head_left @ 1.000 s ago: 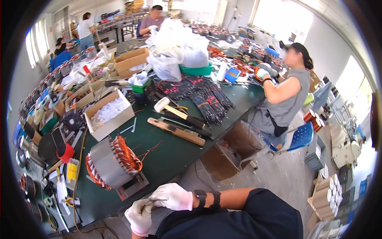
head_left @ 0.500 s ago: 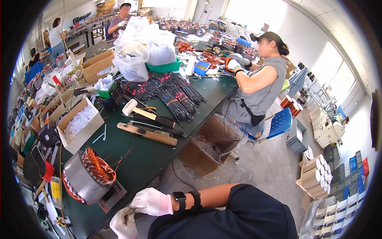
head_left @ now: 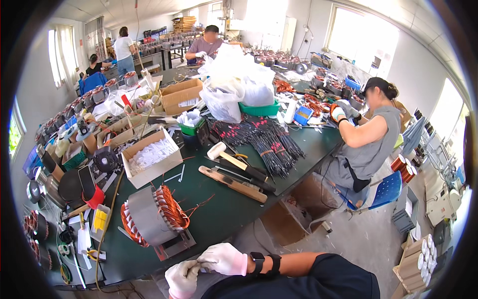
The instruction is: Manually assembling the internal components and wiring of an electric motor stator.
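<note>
Both my hands wear white work gloves and meet at the table's near edge. My right hand (head_left: 225,258), with a pink cuff, has its fingers closed against the fingers of my left hand (head_left: 181,279). The left fingers are curled as well; whatever lies between them, if anything, is hidden. Just beyond the hands, a motor stator (head_left: 152,215) with a grey steel core and orange copper windings rests on its side on a metal stand (head_left: 174,245). Loose copper wire ends stick out from its right side.
On the green table (head_left: 219,212) lie a white-headed mallet (head_left: 234,162), a wooden stick (head_left: 232,184) and bundled black wires (head_left: 274,152). A carton of white slips (head_left: 151,157) stands behind the stator. Scissors (head_left: 64,273) lie left. A co-worker (head_left: 371,124) sits at the right, handling copper coils.
My view has turned left and up, so the table and stator sit farther right and lower in the picture. My hands stay pressed together in much the same pose.
</note>
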The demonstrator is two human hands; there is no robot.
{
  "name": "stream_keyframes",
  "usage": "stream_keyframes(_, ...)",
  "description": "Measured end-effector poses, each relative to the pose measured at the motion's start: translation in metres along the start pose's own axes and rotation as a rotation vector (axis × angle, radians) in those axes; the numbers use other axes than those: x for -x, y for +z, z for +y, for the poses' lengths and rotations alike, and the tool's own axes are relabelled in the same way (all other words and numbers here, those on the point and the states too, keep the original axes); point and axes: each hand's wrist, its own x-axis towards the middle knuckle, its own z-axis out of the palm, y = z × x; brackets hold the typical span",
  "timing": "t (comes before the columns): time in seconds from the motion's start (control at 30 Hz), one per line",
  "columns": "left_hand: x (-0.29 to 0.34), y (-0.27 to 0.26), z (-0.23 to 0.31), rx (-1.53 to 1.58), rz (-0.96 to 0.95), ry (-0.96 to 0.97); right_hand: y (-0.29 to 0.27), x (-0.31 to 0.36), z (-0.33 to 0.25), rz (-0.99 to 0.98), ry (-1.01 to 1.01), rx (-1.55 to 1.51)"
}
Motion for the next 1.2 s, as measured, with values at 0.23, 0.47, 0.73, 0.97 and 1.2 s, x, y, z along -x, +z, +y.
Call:
stream_keyframes(0.23,-0.017,-0.017,0.013,-0.048,-0.125,0.133,-0.001,0.000,0.008,-0.081,0.151,-0.180)
stream_keyframes(0.47,-0.011,-0.014,0.010,-0.055,-0.077,0.128,-0.007,-0.005,0.010,-0.096,0.085,-0.155)
stream_keyframes(0.73,-0.017,-0.025,0.027,-0.044,-0.058,0.004,-0.001,-0.013,0.007,-0.066,0.051,-0.177)
stream_keyframes(0.97,-0.002,-0.017,0.019,-0.018,-0.040,-0.245,0.006,-0.017,0.003,-0.012,-0.107,0.026)
stream_keyframes(1.2,0.000,-0.012,0.002,-0.112,-0.067,-0.002,-0.003,-0.016,-0.002,-0.005,-0.083,-0.077)
